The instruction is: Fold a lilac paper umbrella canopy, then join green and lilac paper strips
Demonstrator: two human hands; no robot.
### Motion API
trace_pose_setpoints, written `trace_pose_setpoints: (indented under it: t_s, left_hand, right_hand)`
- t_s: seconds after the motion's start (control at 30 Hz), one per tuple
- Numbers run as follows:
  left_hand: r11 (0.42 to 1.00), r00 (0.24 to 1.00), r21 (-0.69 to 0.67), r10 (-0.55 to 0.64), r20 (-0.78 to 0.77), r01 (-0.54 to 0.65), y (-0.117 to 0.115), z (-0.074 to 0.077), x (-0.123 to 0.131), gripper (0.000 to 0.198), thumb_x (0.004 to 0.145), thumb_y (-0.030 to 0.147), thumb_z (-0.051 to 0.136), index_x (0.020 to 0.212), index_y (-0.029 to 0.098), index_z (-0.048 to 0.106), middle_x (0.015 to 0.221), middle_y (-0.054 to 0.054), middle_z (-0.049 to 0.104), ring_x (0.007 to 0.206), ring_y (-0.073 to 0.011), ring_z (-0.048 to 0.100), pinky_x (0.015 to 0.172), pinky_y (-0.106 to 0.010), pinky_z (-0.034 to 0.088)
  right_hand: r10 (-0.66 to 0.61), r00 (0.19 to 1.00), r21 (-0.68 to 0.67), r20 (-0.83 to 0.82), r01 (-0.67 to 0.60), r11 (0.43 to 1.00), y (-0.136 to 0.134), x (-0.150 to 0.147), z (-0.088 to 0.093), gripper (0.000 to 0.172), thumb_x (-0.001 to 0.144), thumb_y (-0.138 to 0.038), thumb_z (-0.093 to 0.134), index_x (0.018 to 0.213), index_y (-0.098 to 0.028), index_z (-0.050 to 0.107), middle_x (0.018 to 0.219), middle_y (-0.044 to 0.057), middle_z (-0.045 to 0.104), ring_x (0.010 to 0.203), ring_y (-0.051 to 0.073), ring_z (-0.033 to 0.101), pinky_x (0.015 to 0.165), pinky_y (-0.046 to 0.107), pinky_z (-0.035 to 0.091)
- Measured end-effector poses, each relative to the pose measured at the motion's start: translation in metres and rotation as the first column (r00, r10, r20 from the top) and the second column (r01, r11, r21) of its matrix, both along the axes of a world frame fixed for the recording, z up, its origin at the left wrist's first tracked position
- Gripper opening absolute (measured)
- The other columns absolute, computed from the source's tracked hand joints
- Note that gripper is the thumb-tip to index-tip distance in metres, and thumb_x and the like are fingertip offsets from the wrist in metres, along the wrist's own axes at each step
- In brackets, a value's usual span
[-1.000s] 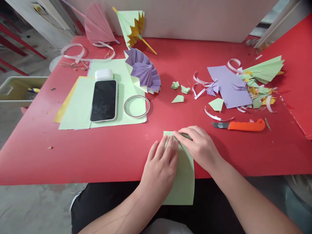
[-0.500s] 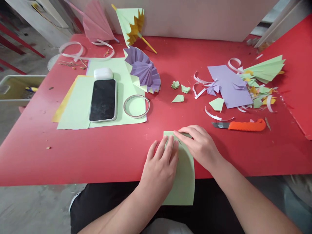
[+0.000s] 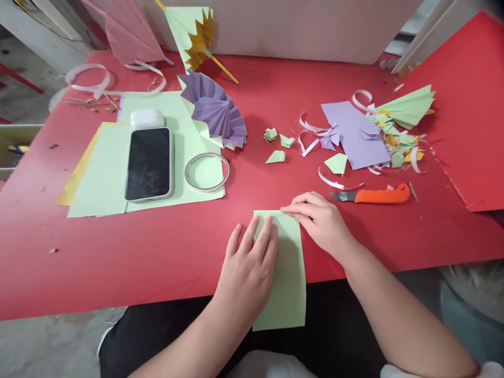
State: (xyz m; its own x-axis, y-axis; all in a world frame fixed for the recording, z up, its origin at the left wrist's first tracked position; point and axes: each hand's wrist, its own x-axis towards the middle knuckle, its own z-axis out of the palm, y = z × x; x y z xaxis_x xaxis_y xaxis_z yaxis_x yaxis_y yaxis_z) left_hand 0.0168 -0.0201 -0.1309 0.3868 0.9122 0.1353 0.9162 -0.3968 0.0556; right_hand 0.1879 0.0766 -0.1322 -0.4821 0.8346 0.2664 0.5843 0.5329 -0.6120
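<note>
- Left hand [image 3: 249,265] lies flat, seemingly steadying the green paper [image 3: 288,281].
- Right hand [image 3: 323,223], apart, touches the far edge, perhaps aligning it; I can't tell if it grips.

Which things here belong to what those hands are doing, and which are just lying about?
In hand: light green sheet, with the left hand and right hand on it.

Untouched, seemingly just lying about: phone, white case, thin ring, orange knife, purple pleated paper, paper scraps.

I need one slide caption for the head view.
Left hand and right hand on pale green paper at a red table.
</note>
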Motion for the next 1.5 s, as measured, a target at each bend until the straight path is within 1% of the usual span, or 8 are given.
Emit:
trace_pose_setpoints:
  t_s: [0.3, 0.43, 0.6, 0.77, 0.97, 1.2, 1.37, 1.5]
  left_hand:
    - [1.000, 1.000, 0.018, -0.024, -0.012, 0.024, 0.002, 0.003, -0.001, 0.041, 0.089, 0.017, 0.036, 0.127, 0.011, 0.049, 0.138, -0.008, 0.046, 0.127, -0.0312, 0.040, 0.098, -0.046, 0.034]
    - [0.998, 0.999, 0.046, 0.032, 0.028, -0.033, 0.004, 0.004, 0.005, 0.037, 0.091, 0.022, 0.037, 0.124, 0.013, 0.052, 0.134, -0.007, 0.051, 0.122, -0.0287, 0.045, 0.097, -0.044, 0.034]
    - [0.991, 0.990, 0.060, 0.112, 0.082, -0.117, 0.006, 0.004, 0.014, 0.049, 0.092, 0.044, 0.038, 0.127, 0.012, 0.050, 0.128, -0.010, 0.056, 0.117, -0.0308, 0.048, 0.097, -0.045, 0.032]
    - [0.988, 0.987, 0.066, 0.131, 0.095, -0.137, 0.007, 0.004, 0.016, 0.051, 0.091, 0.046, 0.039, 0.126, 0.011, 0.050, 0.127, -0.010, 0.057, 0.115, -0.0311, 0.050, 0.096, -0.047, 0.032]
    - [0.987, 0.987, 0.074, 0.133, 0.087, -0.140, 0.009, 0.004, 0.015, 0.049, 0.091, 0.044, 0.040, 0.126, 0.012, 0.050, 0.133, -0.012, 0.051, 0.114, -0.0301, 0.051, 0.092, -0.048, 0.035]
    - [0.988, 0.986, 0.072, 0.128, 0.105, -0.136, 0.008, 0.003, 0.015, 0.048, 0.091, 0.043, 0.041, 0.126, 0.012, 0.050, 0.132, -0.012, 0.051, 0.118, -0.0315, 0.049, 0.094, -0.049, 0.035]
    - [0.992, 0.989, 0.071, 0.098, 0.107, -0.106, 0.009, -0.001, 0.015, 0.054, 0.091, 0.045, 0.040, 0.127, 0.006, 0.048, 0.133, -0.016, 0.050, 0.125, -0.0303, 0.044, 0.101, -0.046, 0.032]
    - [0.993, 0.991, 0.066, 0.087, 0.099, -0.094, 0.009, -0.003, 0.014, 0.054, 0.090, 0.045, 0.040, 0.130, 0.009, 0.045, 0.135, -0.015, 0.048, 0.126, -0.0311, 0.043, 0.101, -0.047, 0.033]
  right_hand:
    - [0.029, 0.999, -0.105, -0.035, -0.032, 0.994, 0.005, 0.004, 0.003, 0.029, 0.083, -0.008, 0.050, 0.089, -0.027, 0.071, 0.083, 0.000, 0.062, 0.079, 0.013, 0.058, 0.069, 0.027, 0.052]
    - [0.041, 0.999, -0.104, -0.032, -0.045, 0.994, 0.005, 0.005, 0.002, 0.031, 0.083, -0.007, 0.050, 0.090, -0.029, 0.071, 0.082, 0.000, 0.062, 0.079, 0.012, 0.057, 0.069, 0.026, 0.051]
    - [0.038, 0.999, -0.055, 0.016, -0.037, 0.998, 0.005, 0.005, 0.002, 0.033, 0.084, -0.006, 0.048, 0.091, -0.029, 0.071, 0.081, 0.000, 0.061, 0.079, 0.013, 0.057, 0.068, 0.026, 0.051]
    - [0.088, 0.995, 0.021, 0.041, -0.089, 0.996, 0.002, 0.002, 0.000, 0.039, 0.084, -0.003, 0.044, 0.098, -0.030, 0.069, 0.085, 0.002, 0.061, 0.081, 0.014, 0.054, 0.070, 0.028, 0.049]
    - [0.098, 0.990, 0.125, 0.102, -0.111, 0.986, -0.002, 0.001, -0.004, 0.036, 0.086, -0.006, 0.044, 0.105, -0.027, 0.067, 0.087, 0.004, 0.061, 0.082, 0.015, 0.051, 0.071, 0.031, 0.048]
    - [0.121, 0.992, -0.007, 0.046, -0.121, 0.993, 0.004, 0.009, 0.000, 0.038, 0.086, -0.005, 0.045, 0.099, -0.031, 0.069, 0.084, 0.002, 0.060, 0.080, 0.013, 0.051, 0.069, 0.028, 0.049]
    - [0.130, 0.992, -0.049, 0.002, -0.129, 0.990, 0.006, 0.012, 0.000, 0.035, 0.087, -0.007, 0.046, 0.100, -0.031, 0.068, 0.086, 0.001, 0.060, 0.081, 0.013, 0.052, 0.071, 0.027, 0.049]
    - [0.149, 0.989, -0.064, -0.013, -0.149, 0.987, 0.006, 0.014, -0.001, 0.037, 0.087, -0.006, 0.044, 0.103, -0.031, 0.067, 0.088, 0.001, 0.060, 0.084, 0.013, 0.051, 0.074, 0.028, 0.049]
